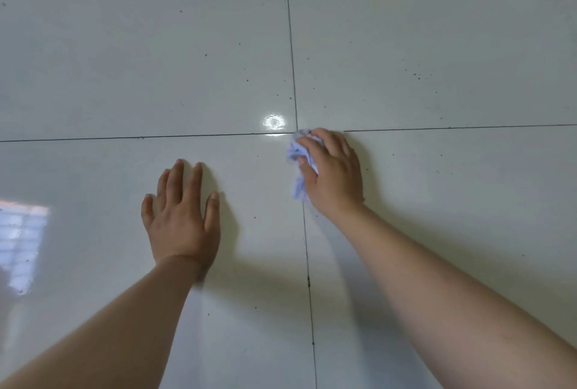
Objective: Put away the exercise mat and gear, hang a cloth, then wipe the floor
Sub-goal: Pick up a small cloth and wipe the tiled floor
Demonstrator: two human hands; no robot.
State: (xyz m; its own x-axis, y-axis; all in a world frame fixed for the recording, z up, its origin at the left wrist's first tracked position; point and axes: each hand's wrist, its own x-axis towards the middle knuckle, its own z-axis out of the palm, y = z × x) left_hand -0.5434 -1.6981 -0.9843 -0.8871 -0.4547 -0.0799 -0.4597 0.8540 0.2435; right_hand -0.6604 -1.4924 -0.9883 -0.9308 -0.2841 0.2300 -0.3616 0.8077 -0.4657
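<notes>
Right hand (332, 170) gripping crumpled pale cloth (299, 154) on the tile joint crossing (297, 131), left hand (181, 217) flat, fingers straight, on floor (125, 60) left of it

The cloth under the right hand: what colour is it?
Pale lavender-blue cloth, bunched in the right hand on the floor; head view.

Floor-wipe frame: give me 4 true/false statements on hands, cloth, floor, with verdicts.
1. The right hand grips a crumpled pale cloth against the floor. True.
2. The left hand holds a second cloth. False: it rests flat on the floor, fingers straight, holding nothing.
3. The cloth lies by the crossing of the tile joints. True.
4. The floor is spotless. False: small dark specks dot it.
</notes>
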